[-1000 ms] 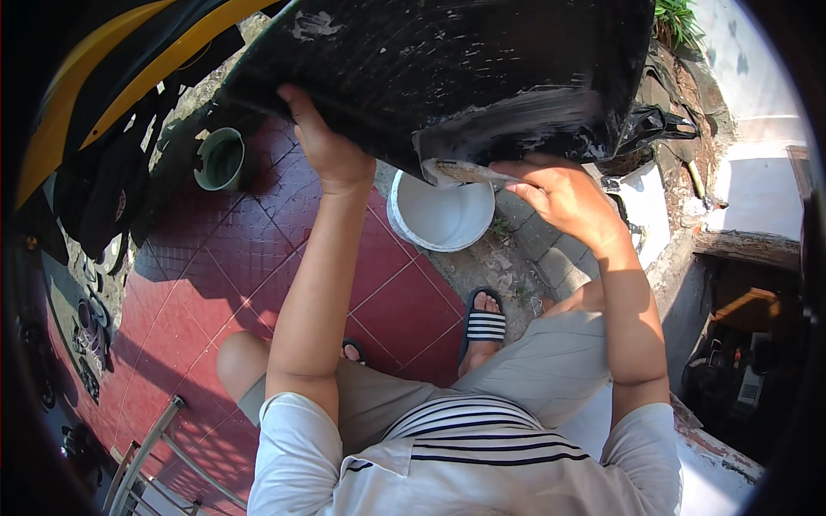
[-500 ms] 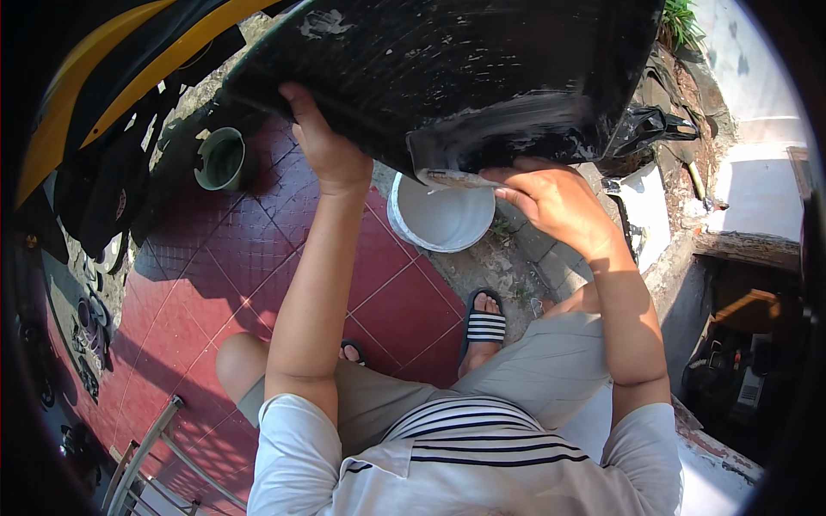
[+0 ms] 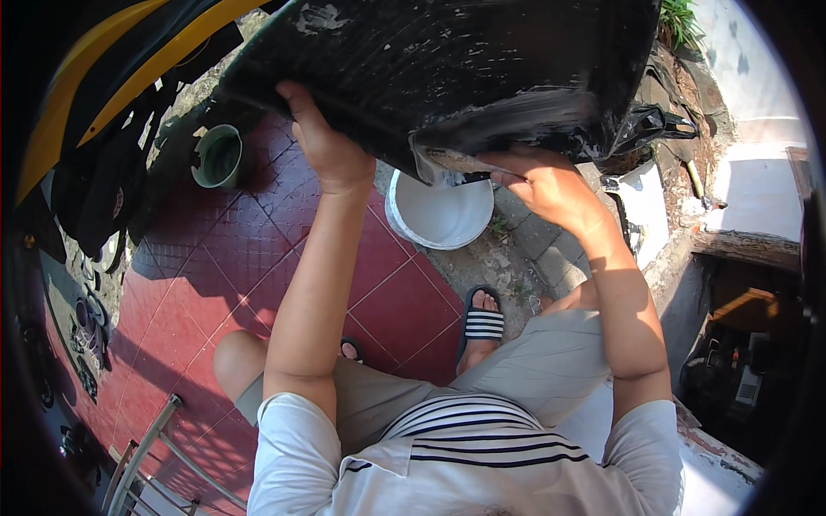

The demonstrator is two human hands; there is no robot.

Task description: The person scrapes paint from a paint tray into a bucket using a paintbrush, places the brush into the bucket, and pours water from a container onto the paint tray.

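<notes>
While gripping black panel (image 3: 447, 69) at upper centre, left hand (image 3: 331, 150) clenched on edge, right hand (image 3: 551, 185) grasped brush (image 3: 456, 162), white bucket (image 3: 440, 211) below.

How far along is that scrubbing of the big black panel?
Partly done, it seems. The lower edge of the black panel already shows a pale wet smear. The right hand works a brush there, over the white bucket, while the left hand steadies the panel. The upper area looks mostly dry, with scattered specks, probably still to do.
</notes>
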